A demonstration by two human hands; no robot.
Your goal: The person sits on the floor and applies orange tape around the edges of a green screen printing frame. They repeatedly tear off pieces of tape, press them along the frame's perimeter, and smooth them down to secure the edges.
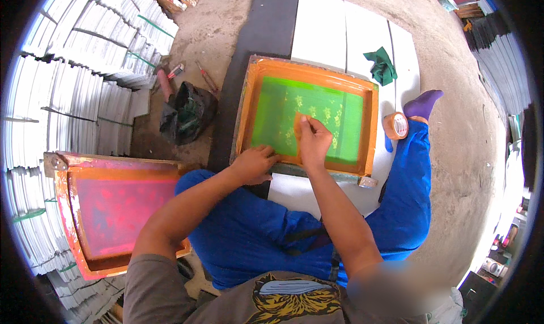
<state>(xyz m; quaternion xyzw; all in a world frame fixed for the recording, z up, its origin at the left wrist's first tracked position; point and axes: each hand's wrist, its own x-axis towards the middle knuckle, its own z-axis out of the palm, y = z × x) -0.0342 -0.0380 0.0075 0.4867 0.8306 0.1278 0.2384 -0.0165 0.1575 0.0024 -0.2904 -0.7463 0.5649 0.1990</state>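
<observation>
A screen-printing frame (371,131) with orange-brown taped sides and a green mesh lies in front of me. Pale yellow flower shapes show in its mesh. My left hand (255,164) straddles the near left rim, fingers over the inside and thumb outside. Above the middle of the mesh, my right hand (315,141) pinches a small orange-brown strip (298,130), perhaps tape. The strip hangs down to the left of my fingers and looks close to the mesh; whether it touches cannot be told.
A roll of brown tape (395,126) and a dark green cloth (381,66) lie right of the frame on the white board (320,26). A pink-meshed frame (122,210) leans at my left, near a black bag (188,113). Paper stacks (73,92) line the left side.
</observation>
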